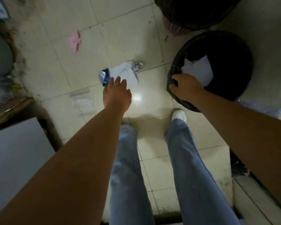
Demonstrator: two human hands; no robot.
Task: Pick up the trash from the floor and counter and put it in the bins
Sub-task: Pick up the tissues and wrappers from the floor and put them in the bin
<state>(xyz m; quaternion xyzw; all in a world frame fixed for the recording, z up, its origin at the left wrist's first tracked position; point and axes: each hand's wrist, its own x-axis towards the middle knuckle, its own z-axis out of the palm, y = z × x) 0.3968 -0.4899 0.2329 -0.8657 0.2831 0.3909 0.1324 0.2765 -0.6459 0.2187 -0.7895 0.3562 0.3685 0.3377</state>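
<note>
On the tiled floor lie a blue and silver wrapper [105, 77], a white sheet of paper [126, 73] and a crumpled silver foil [137, 66]. My left hand [118, 93] hangs over the near edge of the paper, right beside the blue wrapper, fingers apart and holding nothing. My right hand [184, 86] grips the near rim of a black-lined bin [234, 51], which has white paper [199, 70] inside. A pink scrap [75, 40] lies farther off on the floor, and a clear plastic bag [83, 103] lies left of my left wrist.
A second dark bin [196, 12] stands beyond the first. A grey cabinet top [15, 151] is at the lower left, with dirt and clutter along the left wall. My jeans and a white shoe [179, 115] are below.
</note>
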